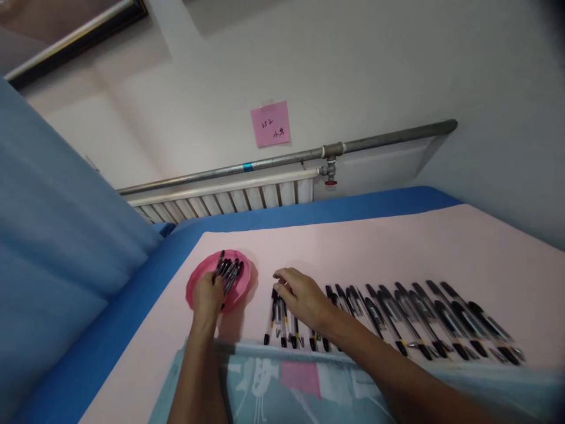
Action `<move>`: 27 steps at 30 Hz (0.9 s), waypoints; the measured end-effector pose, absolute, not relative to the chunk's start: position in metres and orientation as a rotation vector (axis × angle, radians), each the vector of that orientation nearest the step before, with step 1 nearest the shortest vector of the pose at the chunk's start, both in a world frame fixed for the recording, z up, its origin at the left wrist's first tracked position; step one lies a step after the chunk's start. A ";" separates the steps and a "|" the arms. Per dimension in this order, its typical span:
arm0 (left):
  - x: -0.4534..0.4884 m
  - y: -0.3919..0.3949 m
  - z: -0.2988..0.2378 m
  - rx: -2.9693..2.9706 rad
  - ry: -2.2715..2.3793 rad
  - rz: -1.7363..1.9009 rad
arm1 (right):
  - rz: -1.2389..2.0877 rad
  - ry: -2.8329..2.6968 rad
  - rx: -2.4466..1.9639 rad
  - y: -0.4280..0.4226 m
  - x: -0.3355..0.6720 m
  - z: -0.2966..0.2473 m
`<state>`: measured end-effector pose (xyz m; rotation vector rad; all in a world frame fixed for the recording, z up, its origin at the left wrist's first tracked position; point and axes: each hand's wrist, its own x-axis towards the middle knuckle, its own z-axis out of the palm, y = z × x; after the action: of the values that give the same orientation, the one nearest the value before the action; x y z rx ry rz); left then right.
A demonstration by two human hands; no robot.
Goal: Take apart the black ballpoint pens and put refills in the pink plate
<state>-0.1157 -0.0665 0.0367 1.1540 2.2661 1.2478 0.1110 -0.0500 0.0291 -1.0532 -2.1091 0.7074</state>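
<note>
A pink dish [198, 280] sits on the pale pink table cover at the left and holds several black pens [229, 272]. My left hand [206, 297] rests at the dish with its fingers closed round one of those pens. A long row of black-and-clear pens [410, 315] lies side by side along the table's near edge. My right hand [300, 294] lies over the left end of that row, fingers curled down onto a pen there.
The pink cover [397, 247] lies on a blue table [110, 330]. A blue curtain [53, 224] hangs at the left. A white radiator [229, 201], a grey pipe [388, 136] and a pink note [270, 123] are on the far wall.
</note>
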 end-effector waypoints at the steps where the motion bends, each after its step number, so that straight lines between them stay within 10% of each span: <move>1: -0.116 -0.066 0.034 1.192 2.311 1.172 | 0.708 -2.111 -1.051 -0.050 0.111 0.029; 27: -0.034 -0.093 0.047 1.902 2.013 -0.044 | 0.649 -2.072 -1.063 -0.041 0.121 0.033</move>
<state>-0.0337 -0.0930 0.0465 1.9023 2.0126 -0.0436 0.1206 -0.0412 0.0334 -1.0633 -2.0721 0.6495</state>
